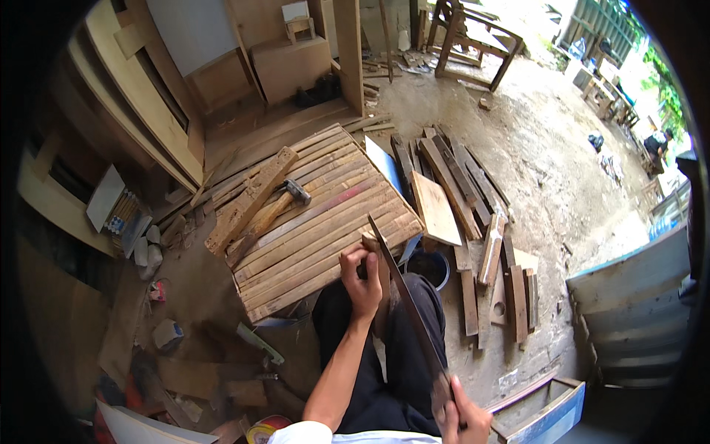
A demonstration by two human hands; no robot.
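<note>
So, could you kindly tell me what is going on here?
The person, seated at a low slatted wooden bench, has a handsaw in the right grip. The left grip holds a piece of wood over the lap, its end near the bench edge. The blade runs right alongside that end; whether it is biting in, I cannot tell. A hammer and a thick wooden block lie on the bench, out of both hands.

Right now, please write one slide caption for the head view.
Right hand gripping a saw, left hand holding a wood piece beside a slatted wooden table bearing a hammer.
</note>
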